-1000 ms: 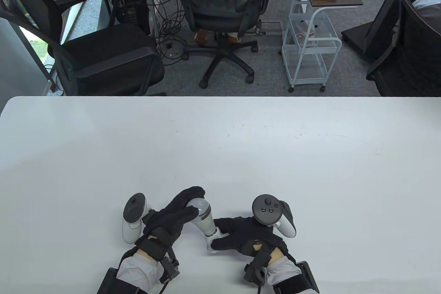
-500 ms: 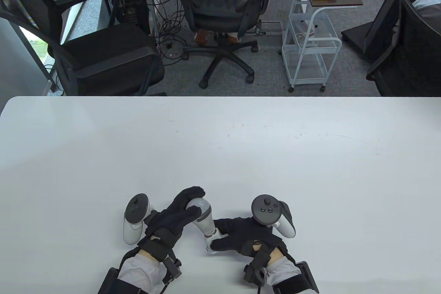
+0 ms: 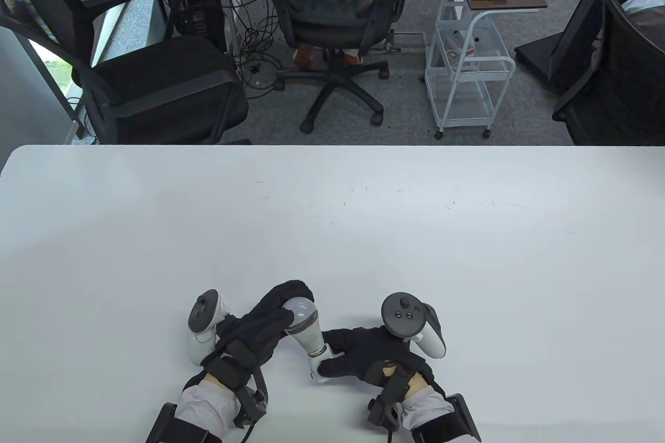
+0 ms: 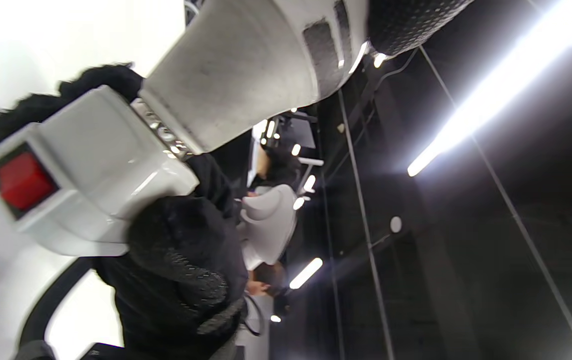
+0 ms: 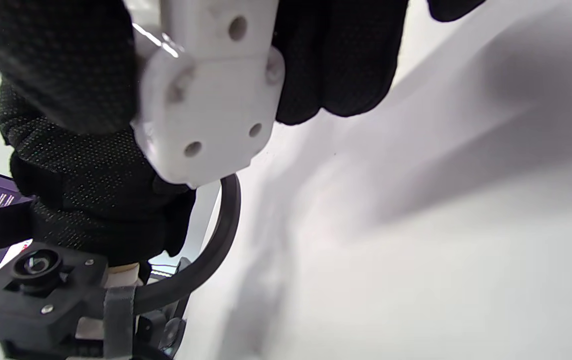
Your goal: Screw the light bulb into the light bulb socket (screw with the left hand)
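White table (image 3: 332, 214) is seen with bare surface across the middle and far side — beyond its far edge, grey carpet, office chairs (image 3: 332, 12) and a wire cart (image 3: 467, 74). Work is kept close to the near edge: light bulb (image 3: 304, 321) is gripped round its globe by the left hand (image 3: 260, 331), tilted, its base seated in the socket (image 3: 318, 362). Socket is clasped by the right hand (image 3: 374, 354) — red switch (image 4: 23, 180) is shown on its side.

Office chairs (image 3: 332, 22), wire cart (image 3: 467, 53) beyond table (image 3: 415, 235)
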Demonstrator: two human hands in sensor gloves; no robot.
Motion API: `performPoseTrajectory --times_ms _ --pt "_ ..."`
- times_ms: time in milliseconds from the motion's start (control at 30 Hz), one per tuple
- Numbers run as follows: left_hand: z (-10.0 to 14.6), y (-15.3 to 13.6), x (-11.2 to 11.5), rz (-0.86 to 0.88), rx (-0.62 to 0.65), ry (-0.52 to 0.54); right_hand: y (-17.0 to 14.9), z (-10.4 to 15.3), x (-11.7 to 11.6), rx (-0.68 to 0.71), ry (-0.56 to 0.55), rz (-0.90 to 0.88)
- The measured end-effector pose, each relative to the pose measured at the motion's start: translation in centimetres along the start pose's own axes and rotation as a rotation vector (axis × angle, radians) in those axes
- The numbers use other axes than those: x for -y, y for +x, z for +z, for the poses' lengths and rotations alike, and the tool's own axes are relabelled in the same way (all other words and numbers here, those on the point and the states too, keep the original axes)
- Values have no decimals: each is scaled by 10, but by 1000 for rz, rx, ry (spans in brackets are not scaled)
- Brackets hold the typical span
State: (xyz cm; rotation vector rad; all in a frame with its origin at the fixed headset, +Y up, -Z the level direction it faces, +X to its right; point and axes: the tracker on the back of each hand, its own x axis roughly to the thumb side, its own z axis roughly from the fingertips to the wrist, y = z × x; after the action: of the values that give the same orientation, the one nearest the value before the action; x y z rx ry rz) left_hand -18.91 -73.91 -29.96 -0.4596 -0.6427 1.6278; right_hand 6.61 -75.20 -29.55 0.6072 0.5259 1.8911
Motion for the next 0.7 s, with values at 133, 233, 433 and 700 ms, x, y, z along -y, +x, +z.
performPoseTrajectory --times_ms 133,233,433,700 --pt "0 2 2 -107 -75 39 3 2 1 -24 -45 79" --pt "1 5 0 -135 -52 48 6 3 0 -13 -58 85" --pt "1 6 -1 -75 10 41 11 4 0 35 -87 104" --pt "0 6 -1 4 69 -8 13 3 -1 81 -60 63"
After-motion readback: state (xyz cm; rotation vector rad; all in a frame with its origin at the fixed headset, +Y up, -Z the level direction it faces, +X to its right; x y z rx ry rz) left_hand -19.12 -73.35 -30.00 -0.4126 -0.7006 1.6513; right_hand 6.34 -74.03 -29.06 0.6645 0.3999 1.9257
